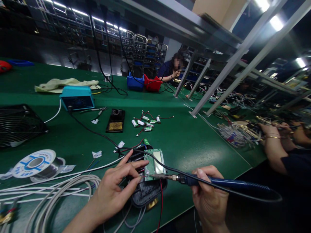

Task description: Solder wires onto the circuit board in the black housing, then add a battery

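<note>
My left hand (119,186) is at the left edge of a green circuit board (150,165) with a small display. Its thumb and a fingertip come together on a thin wire (143,177) beside the board, while other fingers stretch over the board and a black plastic housing (143,194) under it. In my right hand (211,194) is a soldering iron (225,183) with a blue handle, gripped like a pen. The iron's tip rests at or just above the board's lower left part; exact contact is hard to see. A red wire (161,200) hangs from the board.
Left lie a solder spool (34,163), coiled grey cables (60,200) and a black fan (21,124). Behind are a teal soldering station (77,98), a sponge stand (116,121), pliers (100,114) and several small batteries (147,123). Co-workers sit right and across; the iron's cord crosses the board.
</note>
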### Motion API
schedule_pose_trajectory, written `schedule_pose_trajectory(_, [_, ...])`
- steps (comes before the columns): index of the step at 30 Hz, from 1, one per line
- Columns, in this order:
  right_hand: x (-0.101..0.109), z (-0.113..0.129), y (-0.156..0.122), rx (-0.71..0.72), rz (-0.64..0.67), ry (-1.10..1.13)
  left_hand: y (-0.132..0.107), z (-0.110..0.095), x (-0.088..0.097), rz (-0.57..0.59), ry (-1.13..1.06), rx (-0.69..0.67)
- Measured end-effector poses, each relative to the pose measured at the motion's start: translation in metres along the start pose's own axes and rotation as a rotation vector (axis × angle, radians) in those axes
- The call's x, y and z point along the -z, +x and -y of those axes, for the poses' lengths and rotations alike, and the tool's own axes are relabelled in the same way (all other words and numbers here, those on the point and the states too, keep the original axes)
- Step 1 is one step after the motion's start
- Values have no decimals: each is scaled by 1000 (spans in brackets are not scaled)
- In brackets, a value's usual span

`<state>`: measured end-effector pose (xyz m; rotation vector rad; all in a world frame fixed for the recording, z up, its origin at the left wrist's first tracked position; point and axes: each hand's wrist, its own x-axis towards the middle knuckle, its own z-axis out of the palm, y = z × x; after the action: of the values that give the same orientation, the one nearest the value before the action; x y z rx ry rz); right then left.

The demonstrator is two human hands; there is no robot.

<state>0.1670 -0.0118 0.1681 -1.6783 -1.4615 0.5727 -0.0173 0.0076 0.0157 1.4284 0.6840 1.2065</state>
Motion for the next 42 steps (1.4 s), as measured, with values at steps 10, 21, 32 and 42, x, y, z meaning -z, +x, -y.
schedule_pose_trajectory(10, [17,14,42,-108,-83,73,2,0,-2,-14,-18,-5])
schedule_pose_trajectory(21, [1,11,23,35,54,6,2,-1,-2,-16,-30,-4])
schedule_pose_trajectory(32, [-2,-2,5,58,50,-11,5,-5,-1,-32,-18,-12])
schedule_pose_trajectory(42, [-3,-3,4,46,57,-27,4,-5,0,-29,-9,-26])
